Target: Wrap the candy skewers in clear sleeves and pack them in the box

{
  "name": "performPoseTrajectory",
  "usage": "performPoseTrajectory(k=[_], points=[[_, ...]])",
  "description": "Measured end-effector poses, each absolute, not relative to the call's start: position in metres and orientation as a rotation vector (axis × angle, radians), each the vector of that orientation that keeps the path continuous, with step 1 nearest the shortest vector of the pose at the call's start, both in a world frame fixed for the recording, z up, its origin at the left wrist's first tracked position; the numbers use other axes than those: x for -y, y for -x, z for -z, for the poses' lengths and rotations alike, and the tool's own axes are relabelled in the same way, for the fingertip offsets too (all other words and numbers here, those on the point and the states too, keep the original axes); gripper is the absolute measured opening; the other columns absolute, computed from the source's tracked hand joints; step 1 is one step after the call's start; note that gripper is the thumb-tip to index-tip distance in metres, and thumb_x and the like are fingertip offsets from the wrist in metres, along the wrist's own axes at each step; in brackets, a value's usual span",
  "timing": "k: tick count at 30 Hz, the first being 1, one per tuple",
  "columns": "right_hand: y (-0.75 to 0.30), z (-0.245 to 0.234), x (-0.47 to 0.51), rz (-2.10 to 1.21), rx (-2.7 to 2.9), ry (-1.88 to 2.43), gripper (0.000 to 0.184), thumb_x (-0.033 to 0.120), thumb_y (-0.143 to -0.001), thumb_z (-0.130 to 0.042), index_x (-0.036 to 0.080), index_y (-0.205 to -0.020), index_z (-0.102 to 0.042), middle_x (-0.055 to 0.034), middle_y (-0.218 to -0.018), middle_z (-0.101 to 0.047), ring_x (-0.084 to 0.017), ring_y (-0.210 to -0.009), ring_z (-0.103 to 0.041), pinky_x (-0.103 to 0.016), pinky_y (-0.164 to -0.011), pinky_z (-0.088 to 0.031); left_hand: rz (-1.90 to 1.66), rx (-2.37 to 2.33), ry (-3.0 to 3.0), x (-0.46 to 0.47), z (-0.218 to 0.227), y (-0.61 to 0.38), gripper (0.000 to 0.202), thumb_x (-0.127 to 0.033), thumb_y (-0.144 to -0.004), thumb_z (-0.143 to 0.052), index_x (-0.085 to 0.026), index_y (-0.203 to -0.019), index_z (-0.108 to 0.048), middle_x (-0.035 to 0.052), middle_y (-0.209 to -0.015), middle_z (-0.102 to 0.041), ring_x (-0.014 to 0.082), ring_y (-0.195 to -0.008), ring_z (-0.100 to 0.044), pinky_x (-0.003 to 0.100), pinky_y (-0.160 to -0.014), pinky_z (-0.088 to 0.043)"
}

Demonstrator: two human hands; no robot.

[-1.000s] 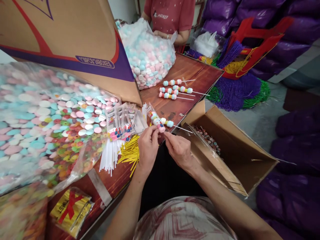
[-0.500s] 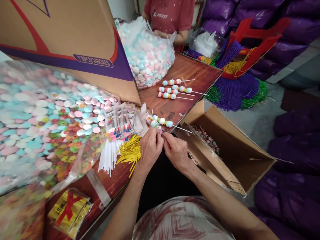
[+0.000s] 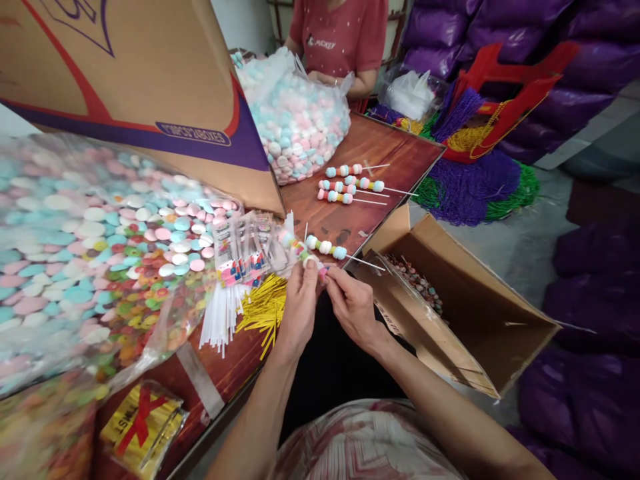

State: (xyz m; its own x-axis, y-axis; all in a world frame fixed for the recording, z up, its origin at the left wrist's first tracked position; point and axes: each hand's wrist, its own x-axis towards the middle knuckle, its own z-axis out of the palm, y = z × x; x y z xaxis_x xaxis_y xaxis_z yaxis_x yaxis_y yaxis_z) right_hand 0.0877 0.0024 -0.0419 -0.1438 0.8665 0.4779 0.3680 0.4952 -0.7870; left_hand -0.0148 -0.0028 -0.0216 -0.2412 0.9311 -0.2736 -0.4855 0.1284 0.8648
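My left hand (image 3: 301,297) is closed around the lower part of a candy skewer (image 3: 299,248), which seems to be inside a clear printed wrapper. Beside it, my right hand (image 3: 354,301) pinches the wrapper's near end; its fingertips partly hide what they hold. Just beyond lies another candy skewer (image 3: 325,247) with its white stick pointing right. To the left are printed clear bags (image 3: 243,248), white sticks (image 3: 221,319) and gold twist ties (image 3: 264,308). Several more candy skewers (image 3: 341,187) rest farther back on the table.
A large bag of pastel candies and gummy rings (image 3: 95,267) covers the left. A tall carton (image 3: 150,87) stands behind it, near another candy bag (image 3: 300,120). An open cardboard box (image 3: 470,293) is at right. A person in red (image 3: 340,43) sits across the wooden table (image 3: 395,143).
My left hand has turned more upright, and more of the wrapped skewer shows above it. My right fingertips have parted slightly from the left hand and sit a little lower.
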Motion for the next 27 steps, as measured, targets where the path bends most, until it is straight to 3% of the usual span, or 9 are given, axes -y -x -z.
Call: performPoseTrajectory(k=[2, 5, 9, 12, 18, 23, 27], points=[[-0.089, 0.037, 0.001, -0.7, 1.737, 1.007, 0.023, 0.023, -0.099, -0.046, 0.018, -0.107, -0.067, -0.0061, -0.091, -0.072, -0.015, -0.081, -0.068, -0.025, -0.076, -0.054, -1.462, -1.07, -0.536, -0.002, 0.019, 0.014, 0.025, -0.041, -0.088, -0.066, -0.017, -0.091, -0.062, 0.0055, -0.091, -0.071, 0.0167, -0.093, -0.068, 0.03, -0.088, -0.051], [-0.098, 0.031, 0.007, -0.867, 1.681, 1.098, 0.019, 0.024, -0.098, -0.05, 0.019, -0.107, -0.066, -0.0005, -0.076, -0.066, -0.013, -0.066, -0.062, -0.024, -0.065, -0.05, -1.471, -1.032, -0.508, -0.006, 0.017, 0.018, 0.024, -0.039, -0.086, -0.068, -0.017, -0.093, -0.062, 0.0069, -0.092, -0.073, 0.0194, -0.095, -0.07, 0.035, -0.091, -0.052], [-0.11, 0.031, 0.012, -1.145, 1.609, 1.18, 0.024, 0.029, -0.097, -0.051, 0.02, -0.078, -0.06, 0.0044, -0.06, -0.051, -0.011, -0.055, -0.047, -0.023, -0.054, -0.039, -1.438, -0.96, -0.448, -0.006, 0.016, 0.017, 0.022, -0.033, -0.083, -0.073, -0.015, -0.091, -0.064, 0.0093, -0.095, -0.075, 0.0226, -0.098, -0.072, 0.039, -0.097, -0.051], [-0.109, 0.034, 0.011, -1.214, 1.544, 1.146, 0.026, 0.031, -0.097, -0.051, 0.02, -0.074, -0.056, 0.0046, -0.06, -0.049, -0.011, -0.056, -0.044, -0.024, -0.055, -0.037, -1.411, -0.958, -0.434, -0.002, 0.016, 0.012, 0.022, -0.032, -0.079, -0.075, -0.014, -0.089, -0.066, 0.0114, -0.094, -0.076, 0.0253, -0.098, -0.073, 0.042, -0.097, -0.051], [-0.103, 0.029, 0.009, -1.302, 1.501, 1.085, 0.031, 0.034, -0.097, -0.052, 0.019, -0.069, -0.052, 0.0044, -0.062, -0.046, -0.01, -0.058, -0.042, -0.024, -0.056, -0.035, -1.379, -1.029, -0.577, 0.005, 0.017, 0.012, 0.026, -0.037, -0.081, -0.072, -0.013, -0.092, -0.072, 0.0128, -0.097, -0.077, 0.0263, -0.102, -0.07, 0.039, -0.094, -0.051], [-0.091, 0.018, 0.003, -1.586, 1.242, 1.038, 0.035, 0.045, -0.094, -0.057, 0.019, -0.071, -0.053, 0.0039, -0.062, -0.049, -0.008, -0.053, -0.037, -0.022, -0.049, -0.029, -1.439, -1.149, -0.818, 0.015, 0.013, 0.017, 0.029, -0.039, -0.089, -0.063, -0.017, -0.106, -0.073, 0.0092, -0.104, -0.076, 0.023, -0.101, -0.068, 0.037, -0.096, -0.048], [-0.071, 0.009, 0.004, -1.922, 0.837, 0.903, 0.043, 0.047, -0.085, -0.067, 0.021, -0.06, -0.044, 0.0103, -0.045, -0.029, -0.006, -0.042, -0.017, -0.022, -0.043, -0.018, -1.466, -1.05, -0.898, 0.026, 0.006, 0.026, 0.028, -0.043, -0.088, -0.065, -0.022, -0.103, -0.075, 0.0074, -0.103, -0.074, 0.0237, -0.111, -0.063, 0.038, -0.106, -0.042]])
